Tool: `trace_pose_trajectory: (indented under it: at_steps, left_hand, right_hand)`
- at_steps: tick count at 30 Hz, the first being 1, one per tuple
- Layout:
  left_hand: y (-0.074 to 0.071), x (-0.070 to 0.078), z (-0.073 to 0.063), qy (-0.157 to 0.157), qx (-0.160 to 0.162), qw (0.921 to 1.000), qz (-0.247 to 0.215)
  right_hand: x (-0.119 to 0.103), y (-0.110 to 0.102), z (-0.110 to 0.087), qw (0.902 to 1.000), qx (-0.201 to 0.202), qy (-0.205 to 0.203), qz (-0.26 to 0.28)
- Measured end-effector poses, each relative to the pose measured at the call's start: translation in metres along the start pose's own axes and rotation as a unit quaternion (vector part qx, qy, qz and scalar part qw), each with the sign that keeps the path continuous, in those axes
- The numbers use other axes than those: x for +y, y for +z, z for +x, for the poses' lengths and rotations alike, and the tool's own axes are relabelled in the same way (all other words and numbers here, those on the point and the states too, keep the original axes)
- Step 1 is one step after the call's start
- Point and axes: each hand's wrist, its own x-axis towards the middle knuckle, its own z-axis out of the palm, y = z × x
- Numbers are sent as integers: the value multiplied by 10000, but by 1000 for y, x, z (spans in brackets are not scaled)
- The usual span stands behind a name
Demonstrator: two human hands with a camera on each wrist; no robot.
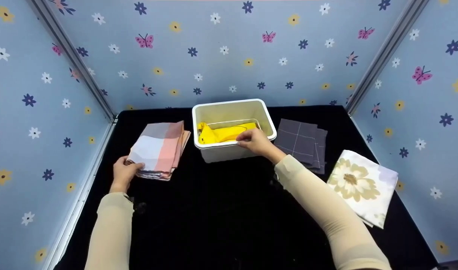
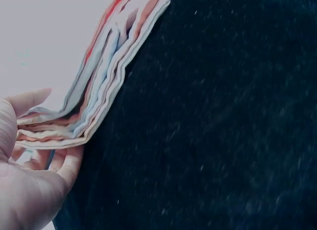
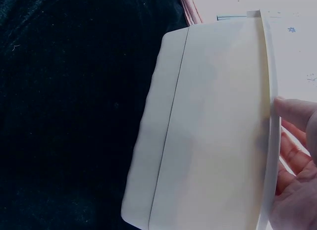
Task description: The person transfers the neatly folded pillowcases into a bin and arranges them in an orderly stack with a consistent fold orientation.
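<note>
A folded checked cloth (image 1: pixel 150 150) in grey, white and pink lies at the left of the black surface. My left hand (image 1: pixel 125 172) grips its near left corner, with the thumb on top and the fingers underneath. Its stacked layers show along the edge in the left wrist view. A white plastic bin (image 1: pixel 210 153) stands in the middle, with a yellow cloth (image 1: pixel 227 133) inside. My right hand (image 1: pixel 255 141) pinches the bin's front rim near its right end. In the right wrist view the thumb (image 3: pixel 294 110) touches the rim and the other fingers curl beyond it.
A folded dark grey cloth (image 1: pixel 296 140) with thin white lines lies just right of the bin. Farther right is a folded white cloth (image 1: pixel 368 187) with a large beige flower, partly behind the right sleeve. Flower-patterned panels (image 1: pixel 221 48) enclose the black tabletop (image 1: pixel 214 210).
</note>
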Motion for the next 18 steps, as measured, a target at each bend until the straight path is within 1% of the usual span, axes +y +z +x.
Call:
trace_pose_trajectory:
  at_steps: [3,7,12,18]
  left_hand:
    - [6,1,1,94,116,9999,-22]
    - [11,3,4,171,296,9994,-65]
    - [15,7,5,203,393,9987,-264]
    - [19,16,6,285,505,9961,-662]
  right_hand:
    - [0,0,0,10000,-13,37,13]
    - [0,1,0,10000,7,59,29]
    - [0,2,0,10000,57,7,-2]
    - [0,2,0,9999,86,-59,-94]
